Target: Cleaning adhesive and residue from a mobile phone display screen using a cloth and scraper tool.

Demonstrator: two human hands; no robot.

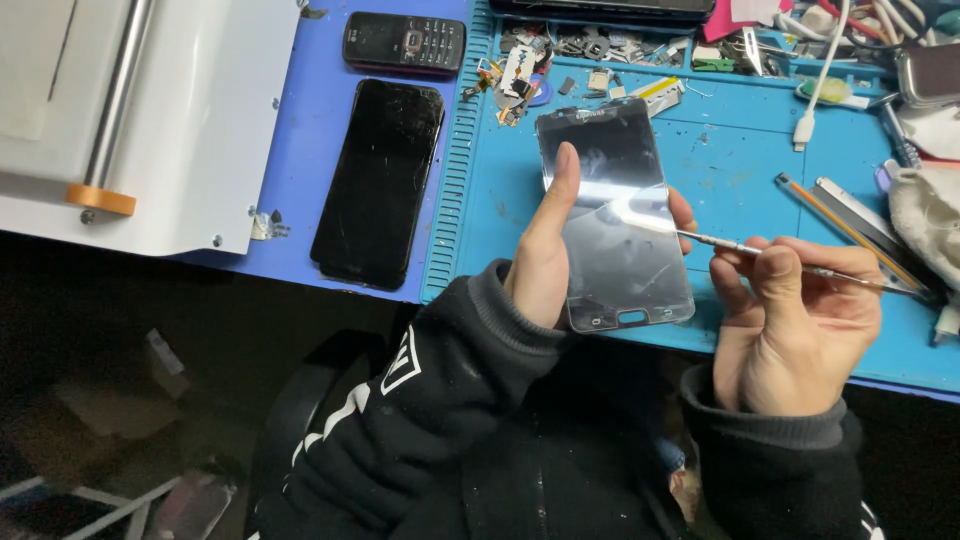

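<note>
one glossy dark phone screen — smudged, glare-streaked.

A blue work mat is covering the right side of the bench, its far edge lying crowded with small parts, cables and tools. To its left a paler blue surface is carrying a white machine with a metal roller bar and an orange knob. Bright light is falling from above, glaring off the white casing. Below the near edge the floor is sitting in deep shadow, with dim clutter barely showing.
</note>
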